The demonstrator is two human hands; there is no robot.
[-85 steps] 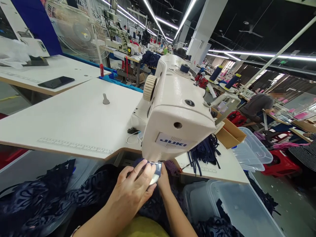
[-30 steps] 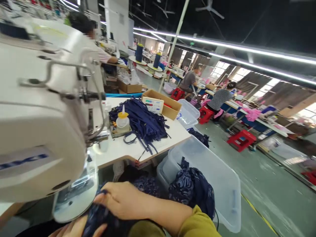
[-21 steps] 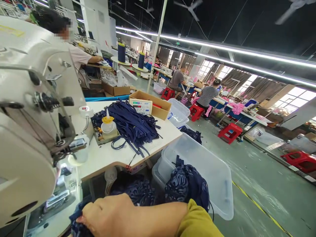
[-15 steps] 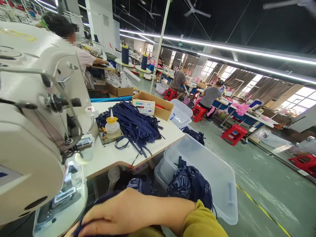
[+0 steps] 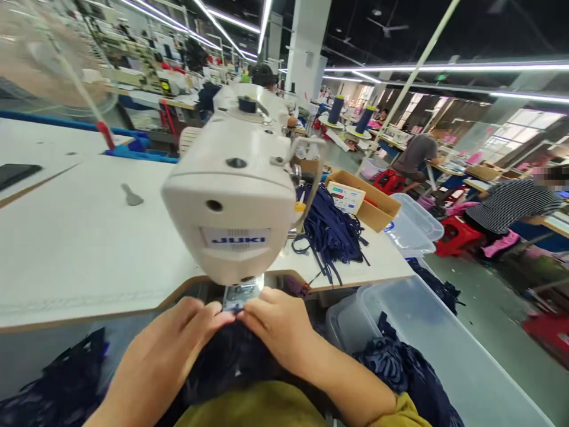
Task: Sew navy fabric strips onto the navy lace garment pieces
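Note:
A cream JUKI sewing machine [image 5: 240, 196] stands on the white table [image 5: 80, 249] straight ahead. Under its head, both hands pinch a piece of dark navy patterned fabric [image 5: 231, 362] at the needle plate [image 5: 241, 295]. My left hand [image 5: 178, 341] grips the fabric's left edge with fingers closed. Close beside it, my right hand [image 5: 278, 326] holds the fabric's right edge, fingertips almost touching the left hand's. The needle itself is hidden by the machine head.
A pile of navy straps [image 5: 331, 234] lies on the table right of the machine, beside a cardboard box [image 5: 371, 204]. Clear plastic bins [image 5: 444, 356] with navy fabric stand at my right. More navy fabric [image 5: 57, 385] hangs at lower left. Other people sit at tables farther right.
The view swung left from the right-side bins back to the machine head. My left hand has come into view, and both hands now hold the fabric under the machine.

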